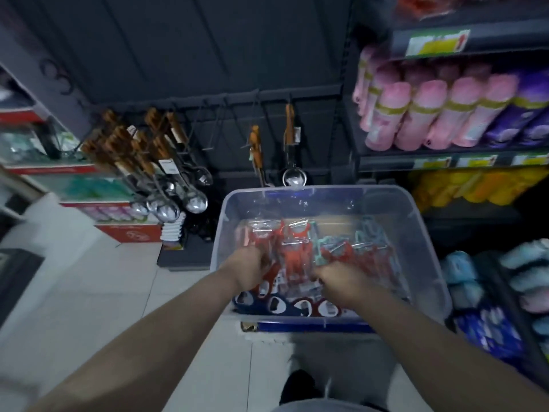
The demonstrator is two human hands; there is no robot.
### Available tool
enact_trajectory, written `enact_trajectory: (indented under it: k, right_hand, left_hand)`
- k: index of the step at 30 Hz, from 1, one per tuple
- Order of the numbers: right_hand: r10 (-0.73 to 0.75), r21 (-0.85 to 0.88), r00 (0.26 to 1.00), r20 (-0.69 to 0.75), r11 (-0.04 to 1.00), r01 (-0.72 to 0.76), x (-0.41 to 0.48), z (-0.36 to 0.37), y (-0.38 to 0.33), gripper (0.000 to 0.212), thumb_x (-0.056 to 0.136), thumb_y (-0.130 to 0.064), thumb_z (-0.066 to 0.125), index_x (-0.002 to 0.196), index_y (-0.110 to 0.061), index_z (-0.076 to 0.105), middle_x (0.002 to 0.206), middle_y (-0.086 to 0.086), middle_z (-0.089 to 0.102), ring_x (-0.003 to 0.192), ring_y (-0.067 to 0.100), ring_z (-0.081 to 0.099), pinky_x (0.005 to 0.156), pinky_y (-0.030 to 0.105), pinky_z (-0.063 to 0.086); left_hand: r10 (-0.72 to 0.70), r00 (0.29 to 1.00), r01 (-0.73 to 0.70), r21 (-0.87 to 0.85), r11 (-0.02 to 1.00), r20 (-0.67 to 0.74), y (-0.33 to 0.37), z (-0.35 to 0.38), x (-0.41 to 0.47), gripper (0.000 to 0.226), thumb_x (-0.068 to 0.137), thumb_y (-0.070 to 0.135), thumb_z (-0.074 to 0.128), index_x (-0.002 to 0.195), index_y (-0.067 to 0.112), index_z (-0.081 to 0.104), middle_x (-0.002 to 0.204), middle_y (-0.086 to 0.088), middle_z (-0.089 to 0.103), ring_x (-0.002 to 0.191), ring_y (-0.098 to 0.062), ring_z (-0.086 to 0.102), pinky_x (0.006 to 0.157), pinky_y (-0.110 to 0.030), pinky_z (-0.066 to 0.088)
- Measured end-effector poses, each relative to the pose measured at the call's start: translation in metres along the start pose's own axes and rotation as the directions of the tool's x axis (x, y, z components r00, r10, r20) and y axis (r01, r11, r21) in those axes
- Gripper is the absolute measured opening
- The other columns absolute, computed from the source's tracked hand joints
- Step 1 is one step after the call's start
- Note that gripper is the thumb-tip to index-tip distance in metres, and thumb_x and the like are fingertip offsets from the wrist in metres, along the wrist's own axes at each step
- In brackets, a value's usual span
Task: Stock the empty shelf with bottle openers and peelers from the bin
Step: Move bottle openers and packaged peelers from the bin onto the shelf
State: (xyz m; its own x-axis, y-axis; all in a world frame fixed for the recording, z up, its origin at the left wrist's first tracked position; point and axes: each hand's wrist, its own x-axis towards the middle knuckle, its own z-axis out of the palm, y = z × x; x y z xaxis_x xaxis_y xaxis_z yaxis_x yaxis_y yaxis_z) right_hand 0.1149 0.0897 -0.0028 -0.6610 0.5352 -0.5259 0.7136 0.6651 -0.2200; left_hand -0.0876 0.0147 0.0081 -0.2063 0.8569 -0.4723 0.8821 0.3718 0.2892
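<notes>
In the clear bin [431,263]: fingers of left hand [249,269] and right hand [341,281] curl down among packaged peelers [297,253]; blur hides what they pinch. Bottle openers [279,306] line the near wall. Risk: slick, tangled packets could snag and spill on lifting.

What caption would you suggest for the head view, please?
Left hand and right hand dig among packaged peelers in the clear bin.

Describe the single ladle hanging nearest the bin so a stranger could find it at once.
Find the clear plastic bin. Just past its far rim, two brown-handled utensils hang apart from the rest on the dark rack. The ladle is the one on the right, with a round shiny bowl; its neighbour shows none.
</notes>
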Motion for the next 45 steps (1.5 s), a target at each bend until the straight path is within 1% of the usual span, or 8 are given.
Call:
enact_trajectory:
  k: [6,10,12,16,19,30,38,45]
  right_hand:
    - [0.021,-0.068,0.977,0.213,0.998,-0.007,0.016,0.016,0.004,0.033,0.082,-0.013,0.064,0.115,-0.013,0.059,0.114,0.009,0.061,0.102,0.026,0.060,0.081,0.033,0.049]
    - [0.033,-0.102,0.957,0.290,0.995,-0.003,0.020,0.013,0.006,0.017,0.084,-0.023,0.062,0.096,-0.012,0.065,0.097,0.008,0.064,0.086,0.025,0.061,0.075,0.030,0.050]
    - [0.050,-0.139,0.954,0.296,0.990,-0.008,0.016,0.008,0.010,0.018,0.086,-0.023,0.060,0.097,-0.011,0.067,0.093,0.008,0.062,0.084,0.025,0.060,0.069,0.028,0.045]
    - [0.094,-0.155,0.969,0.229,0.986,-0.059,0.007,-0.004,0.028,0.044,0.084,-0.043,0.065,0.117,-0.014,0.060,0.111,0.008,0.064,0.107,0.026,0.060,0.082,0.035,0.047]
    - [0.091,-0.097,0.978,0.188,0.993,-0.074,0.006,-0.010,0.035,0.028,0.086,-0.038,0.063,0.104,-0.017,0.062,0.102,0.005,0.063,0.097,0.021,0.060,0.069,0.029,0.044]
    - [-0.115,-0.031,0.960,0.254,0.991,0.127,0.021,-0.003,0.007,0.017,0.088,-0.017,0.060,0.102,-0.010,0.066,0.103,0.010,0.064,0.093,0.024,0.060,0.069,0.028,0.041]
    - [-0.089,-0.018,0.969,0.231,0.995,0.096,0.017,0.000,0.022,0.017,0.087,-0.014,0.059,0.100,-0.008,0.067,0.104,0.012,0.064,0.094,0.026,0.061,0.068,0.028,0.040]
    - [-0.077,0.020,0.982,0.171,0.997,0.075,0.005,-0.007,0.038,0.013,0.088,-0.014,0.060,0.099,-0.016,0.065,0.103,0.004,0.061,0.093,0.020,0.057,0.068,0.029,0.040]
  left_hand:
    - [0.059,0.993,-0.059,-0.001,0.998,0.106,0.004,0.027,0.010,0.025,0.087,0.011,0.057,0.110,0.015,0.066,0.108,-0.007,0.068,0.100,-0.024,0.063,0.081,-0.032,0.051]
    - [0.081,0.975,-0.091,0.041,0.995,0.207,0.009,0.041,0.018,0.028,0.086,0.012,0.062,0.113,0.018,0.067,0.114,-0.005,0.067,0.104,-0.023,0.062,0.088,-0.036,0.053]
    - [0.099,0.957,-0.138,0.127,0.982,0.274,0.013,0.045,0.020,0.028,0.084,0.017,0.065,0.111,0.015,0.067,0.111,-0.008,0.067,0.103,-0.027,0.062,0.085,-0.037,0.053]
    - [0.038,0.930,-0.178,0.358,0.917,0.366,0.022,0.053,0.020,0.029,0.086,0.029,0.063,0.107,0.009,0.066,0.102,-0.012,0.068,0.093,-0.031,0.064,0.080,-0.039,0.054]
    - [0.011,0.928,-0.179,0.419,0.890,0.373,0.025,0.054,0.020,0.030,0.087,0.034,0.063,0.102,0.008,0.066,0.097,-0.011,0.068,0.088,-0.030,0.064,0.075,-0.038,0.053]
    - [-0.047,0.840,-0.150,0.315,0.937,0.541,0.019,0.049,0.011,0.034,0.095,0.008,0.045,0.127,0.004,0.055,0.123,-0.017,0.056,0.106,-0.031,0.056,0.078,-0.035,0.045]
    - [-0.003,0.816,-0.127,0.184,0.975,0.578,0.029,0.041,0.016,0.016,0.090,0.025,0.057,0.095,0.010,0.055,0.104,-0.014,0.063,0.092,-0.030,0.061,0.075,-0.038,0.048]
    - [0.024,0.850,-0.103,0.121,0.987,0.526,0.037,0.048,0.021,0.050,0.086,0.026,0.068,0.130,0.009,0.051,0.124,-0.011,0.059,0.111,-0.029,0.057,0.093,-0.039,0.048]
